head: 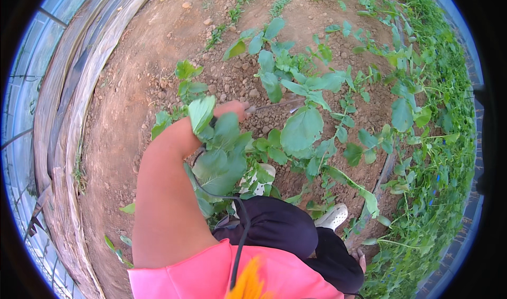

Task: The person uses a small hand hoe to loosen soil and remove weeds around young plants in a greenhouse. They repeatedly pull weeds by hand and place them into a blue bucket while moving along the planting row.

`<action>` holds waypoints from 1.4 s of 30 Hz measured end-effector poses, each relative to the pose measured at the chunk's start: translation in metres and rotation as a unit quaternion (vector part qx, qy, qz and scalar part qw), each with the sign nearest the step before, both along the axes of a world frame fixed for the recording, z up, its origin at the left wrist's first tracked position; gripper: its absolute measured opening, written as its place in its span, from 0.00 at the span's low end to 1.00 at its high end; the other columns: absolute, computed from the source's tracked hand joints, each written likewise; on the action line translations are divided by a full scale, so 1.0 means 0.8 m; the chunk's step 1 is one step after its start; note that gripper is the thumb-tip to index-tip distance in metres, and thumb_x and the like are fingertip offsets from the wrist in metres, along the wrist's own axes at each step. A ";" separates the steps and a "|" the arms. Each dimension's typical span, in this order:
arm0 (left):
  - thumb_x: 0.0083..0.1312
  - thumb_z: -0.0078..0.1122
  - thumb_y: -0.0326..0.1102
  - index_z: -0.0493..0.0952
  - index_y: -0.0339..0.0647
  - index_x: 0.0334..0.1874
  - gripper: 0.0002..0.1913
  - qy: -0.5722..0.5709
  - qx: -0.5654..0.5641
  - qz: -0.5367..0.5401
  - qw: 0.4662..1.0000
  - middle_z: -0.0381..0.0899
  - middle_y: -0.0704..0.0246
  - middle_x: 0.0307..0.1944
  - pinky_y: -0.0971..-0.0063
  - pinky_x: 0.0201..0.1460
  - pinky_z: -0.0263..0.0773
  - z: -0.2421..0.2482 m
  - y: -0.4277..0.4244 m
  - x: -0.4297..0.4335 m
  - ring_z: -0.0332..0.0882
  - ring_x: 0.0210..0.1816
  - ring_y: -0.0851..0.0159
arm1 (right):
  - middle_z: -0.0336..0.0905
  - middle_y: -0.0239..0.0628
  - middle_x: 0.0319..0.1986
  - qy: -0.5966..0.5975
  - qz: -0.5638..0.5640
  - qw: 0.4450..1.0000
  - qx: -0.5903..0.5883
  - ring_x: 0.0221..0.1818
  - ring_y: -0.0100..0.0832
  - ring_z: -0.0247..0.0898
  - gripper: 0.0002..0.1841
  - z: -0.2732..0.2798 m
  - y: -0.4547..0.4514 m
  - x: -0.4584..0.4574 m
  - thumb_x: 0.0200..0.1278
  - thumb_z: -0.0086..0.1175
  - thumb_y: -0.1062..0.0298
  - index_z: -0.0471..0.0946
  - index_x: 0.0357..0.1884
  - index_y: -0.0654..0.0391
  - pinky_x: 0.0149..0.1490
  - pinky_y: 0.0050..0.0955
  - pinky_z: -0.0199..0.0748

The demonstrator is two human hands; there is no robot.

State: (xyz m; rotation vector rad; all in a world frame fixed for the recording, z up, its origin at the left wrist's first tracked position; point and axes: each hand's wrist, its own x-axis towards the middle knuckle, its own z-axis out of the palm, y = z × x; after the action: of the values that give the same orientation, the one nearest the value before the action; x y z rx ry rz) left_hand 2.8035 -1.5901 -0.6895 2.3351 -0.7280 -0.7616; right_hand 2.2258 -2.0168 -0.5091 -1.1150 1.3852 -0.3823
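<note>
My left hand (233, 109) grips the pale handle of a hand tool. The tool's thin shaft (279, 104) points right, low over the crumbly soil, and its far end is lost among leaves. Broad-leaved green plants (303, 128) stand around it; one large leaf has small holes. Other big leaves (218, 164) partly cover my left forearm and wrist. At the lower right, my right hand (359, 258) shows only its fingers beside my dark-trousered leg, close to the greenery. Whether those fingers hold anything is hidden.
My white perforated clogs (334, 216) rest on the soil among the plants. A black cable (246, 220) runs from my pink top towards my left arm. Plastic sheeting (91, 65) edges the left side. Dense greenery (439, 152) lines the right, beside a dark strip (382, 176).
</note>
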 end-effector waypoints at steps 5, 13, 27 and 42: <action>0.65 0.50 0.46 0.70 0.40 0.47 0.17 0.050 -0.027 -0.044 0.997 0.76 0.54 0.32 0.60 0.35 0.70 0.026 0.102 -0.035 0.78 0.34 0.50 | 0.76 0.44 0.34 0.023 0.061 0.998 -0.024 0.35 0.34 0.71 0.33 -0.009 -0.014 -0.011 0.65 0.43 0.46 0.65 0.58 0.69 0.45 0.30 0.69; 0.63 0.51 0.42 0.75 0.43 0.46 0.14 -0.020 0.094 0.121 0.988 0.76 0.54 0.27 0.57 0.36 0.70 0.020 0.218 -0.174 0.75 0.30 0.44 | 0.76 0.43 0.35 0.013 0.094 0.995 -0.009 0.35 0.33 0.71 0.34 -0.013 -0.022 -0.012 0.66 0.41 0.45 0.63 0.58 0.70 0.44 0.31 0.69; 0.61 0.52 0.43 0.73 0.42 0.43 0.14 0.116 -0.179 0.225 0.951 0.78 0.53 0.35 0.60 0.39 0.70 -0.016 0.161 -0.150 0.76 0.39 0.48 | 0.76 0.44 0.36 -0.016 0.061 0.998 -0.012 0.36 0.33 0.70 0.32 -0.012 -0.016 -0.009 0.65 0.43 0.48 0.65 0.57 0.70 0.45 0.31 0.69; 0.65 0.47 0.44 0.67 0.39 0.48 0.16 0.048 -0.094 0.278 0.955 0.77 0.53 0.34 0.56 0.40 0.69 -0.089 0.145 -0.066 0.75 0.38 0.47 | 0.75 0.38 0.33 0.017 0.044 0.999 -0.012 0.33 0.30 0.69 0.31 0.005 0.007 0.010 0.64 0.45 0.47 0.66 0.58 0.66 0.43 0.29 0.67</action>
State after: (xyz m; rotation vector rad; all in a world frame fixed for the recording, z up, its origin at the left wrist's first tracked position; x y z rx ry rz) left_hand 2.7505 -1.4743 -0.7605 2.1512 -0.0763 -0.5165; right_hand 2.2342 -2.0116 -0.5051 -1.2026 1.3596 -0.3184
